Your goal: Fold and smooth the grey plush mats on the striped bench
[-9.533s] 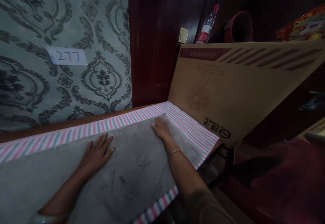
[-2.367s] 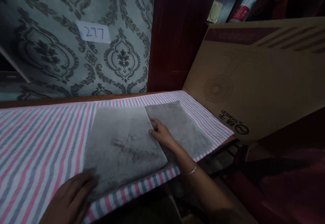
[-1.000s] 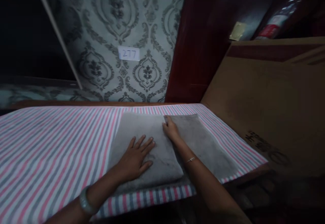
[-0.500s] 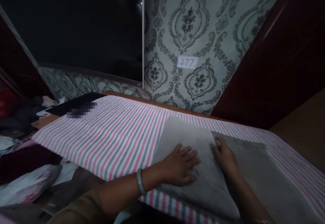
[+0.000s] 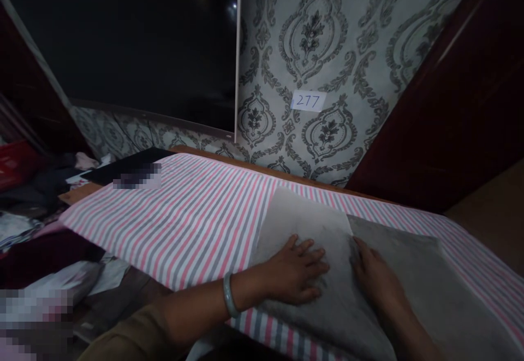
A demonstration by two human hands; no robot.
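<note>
A grey cloth (image 5: 303, 216) lies on a striped sheet, its left part folded over as a lighter flap upon the darker part (image 5: 429, 273) to the right. Flat on the flap rests my left hand (image 5: 297, 271), fingers spread and palm down, a pale bangle (image 5: 230, 294) on its wrist. Along the flap's right edge lies my right hand (image 5: 374, 273), fingers stretched forward and close together, touching the cloth. Its thumb is hard to make out in the dim light.
The pink, grey and white striped sheet (image 5: 196, 197) covers the table. Behind it stand a large dark screen (image 5: 135, 44) and a patterned wall with a paper marked 277 (image 5: 308, 101). A black flat panel (image 5: 126, 165) and heaped clothes (image 5: 36, 241) are at left.
My right hand has slid down along the flap's edge towards me, its fingers straightening from a bent grip. My left hand stays spread on the cloth. The view has shifted slightly.
</note>
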